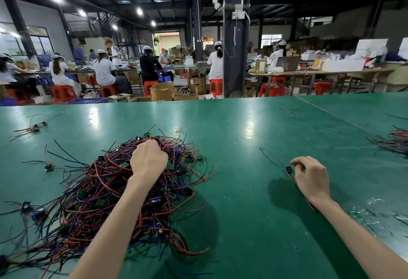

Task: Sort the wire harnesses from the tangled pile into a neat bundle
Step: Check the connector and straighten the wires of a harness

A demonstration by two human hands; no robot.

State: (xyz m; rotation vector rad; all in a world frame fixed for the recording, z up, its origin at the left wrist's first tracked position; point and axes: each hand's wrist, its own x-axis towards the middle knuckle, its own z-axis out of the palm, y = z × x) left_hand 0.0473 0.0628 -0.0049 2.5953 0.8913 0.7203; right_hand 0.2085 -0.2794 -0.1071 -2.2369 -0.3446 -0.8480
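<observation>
My L hand (148, 159) is down in the tangled pile of red, black & blue wire harnesses (103, 197) on the green worktop (242, 133), fingers (154, 144) curled tight round wires near its far top. R hand (311, 177), well to the right, pinches one thin black-and-red harness w/ small blue connector (288, 169), connector just left of my fingertips. Another wire heap (397, 141) lies far right of those fingers.

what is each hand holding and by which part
The right hand pinches one harness by its wires, right beside the blue connector. The left hand grips wires at the top of the pile; which harness cannot be told.
</observation>
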